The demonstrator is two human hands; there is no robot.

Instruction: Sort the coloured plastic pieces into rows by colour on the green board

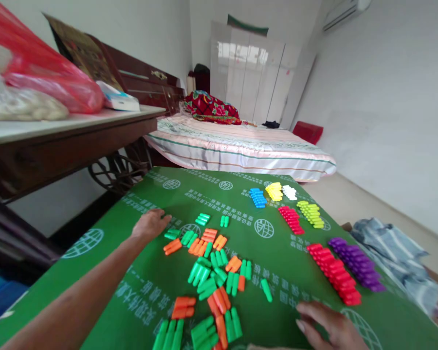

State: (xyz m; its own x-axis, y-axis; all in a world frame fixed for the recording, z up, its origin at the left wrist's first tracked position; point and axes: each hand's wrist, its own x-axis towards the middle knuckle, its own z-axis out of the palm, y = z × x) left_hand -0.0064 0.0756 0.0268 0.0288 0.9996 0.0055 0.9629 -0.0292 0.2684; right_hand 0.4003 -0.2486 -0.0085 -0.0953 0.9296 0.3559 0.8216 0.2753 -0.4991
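My left hand (151,224) rests on the green board (131,287) at the left, fingers loosely bent and apart, holding nothing. Just right of it lie small green plastic tubes (173,234), shaped like pen caps. More green tubes (200,273) and orange tubes (219,301) lie mixed in small clusters down the middle. A single green tube (266,290) lies apart, to the left of my right hand (328,324). That hand is low at the right, thumb and fingers spread with nothing between them; the frame's bottom edge cuts it off.
Along the right side lie sorted rows of red tubes (334,273), purple tubes (356,264) and yellow-green tubes (310,214). Blue tubes (257,198), yellow tubes (274,191) and white tubes (289,192) sit farther back. A bed (241,141) stands behind; a side table (146,114) is left.
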